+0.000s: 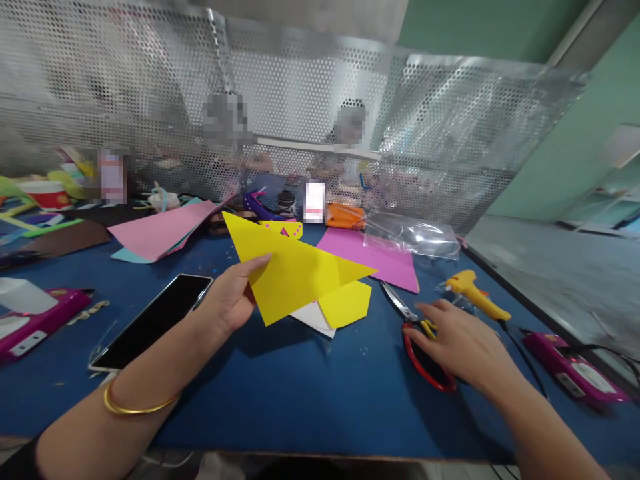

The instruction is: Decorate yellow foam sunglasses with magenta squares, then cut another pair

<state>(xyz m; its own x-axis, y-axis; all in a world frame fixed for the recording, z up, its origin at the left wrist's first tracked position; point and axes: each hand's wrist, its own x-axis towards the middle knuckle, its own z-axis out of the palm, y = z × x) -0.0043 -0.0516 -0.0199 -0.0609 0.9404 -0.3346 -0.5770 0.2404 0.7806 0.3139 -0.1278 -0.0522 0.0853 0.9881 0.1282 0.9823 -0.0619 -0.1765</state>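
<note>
My left hand (235, 293) is closed on a sheet of yellow paper (295, 273), with the thumb on top and the fingers underneath. The sheet has angular, pointed corners and is raised above the table. My right hand (457, 340) hovers over the handles of a pair of scissors (413, 350), thumb and fingers apart. Red loops and partly spread metal blades show; part of the handle is hidden under the hand. Below the held sheet lie another yellow paper piece (347, 307) and a white piece (315, 319). A dotted yellow piece (293, 230) sits behind.
A yellow glue gun (477, 293) and a purple power strip (573, 370) are at right. A phone (155, 323) and another purple strip (47, 320) lie at left. Pink sheets (163, 230), purple paper (370, 257) and clear plastic (413, 233) stretch before a perforated screen (300, 87).
</note>
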